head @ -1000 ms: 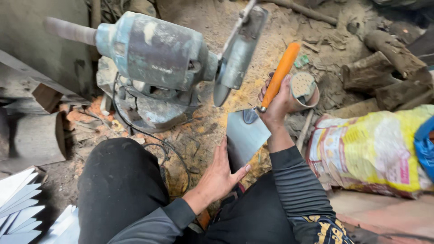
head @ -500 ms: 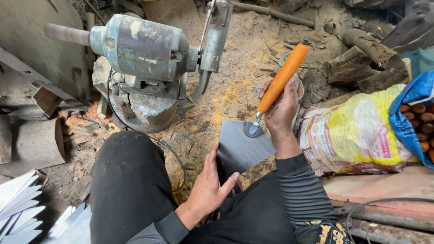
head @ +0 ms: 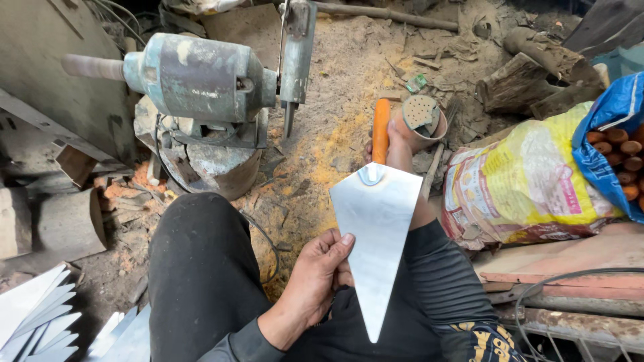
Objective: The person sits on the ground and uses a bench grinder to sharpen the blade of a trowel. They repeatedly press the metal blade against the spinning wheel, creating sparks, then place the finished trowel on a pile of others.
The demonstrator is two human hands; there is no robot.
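Observation:
I hold a trowel over my lap, its pointed steel blade (head: 376,231) facing up at me with the tip toward my body. My right hand (head: 400,149) grips the orange handle (head: 381,129) behind the blade's wide end. My left hand (head: 320,273) supports the blade's left edge from below, thumb on the rim. A bench grinder (head: 201,77) with a thin wheel (head: 297,57) stands on a stump ahead to the left.
A stack of cut steel blades (head: 40,322) lies at the lower left. On the right sits a yellow sack (head: 530,177) and a blue bag of orange handles (head: 614,144). A tin can (head: 421,117), logs (head: 537,74) and sawdust cover the ground ahead.
The blade has turned from edge-on and lowered toward me, so its full flat face now shows. My left hand has moved onto its left edge. The handle is now upright.

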